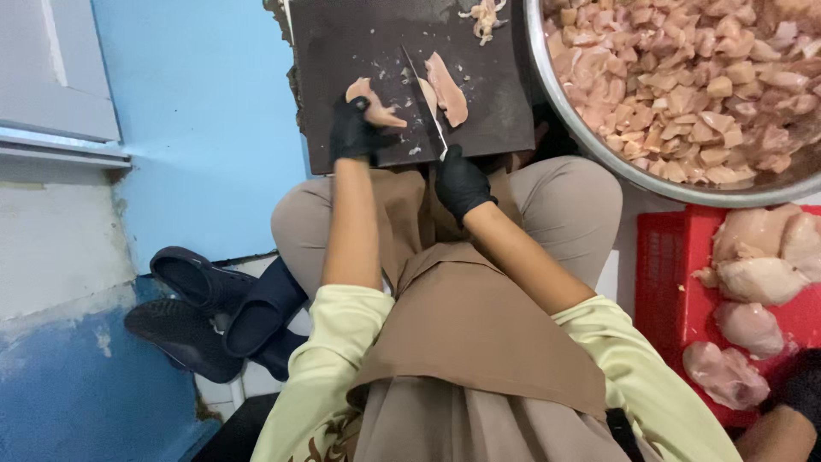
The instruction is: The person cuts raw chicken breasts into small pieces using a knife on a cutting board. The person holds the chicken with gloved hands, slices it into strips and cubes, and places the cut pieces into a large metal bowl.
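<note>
On board (342, 51), chicken (447, 88) btwn hands, knife (425, 101) right.

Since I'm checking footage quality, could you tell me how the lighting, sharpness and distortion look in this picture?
Head view: soft, even light and weak shadows; mild glare on the metal bowl's rim; the left hand, knife and dark cutting board are fairly sharp; wide-angle lens curves the edges; whole chicken pieces at right look slightly overexposed.
</note>
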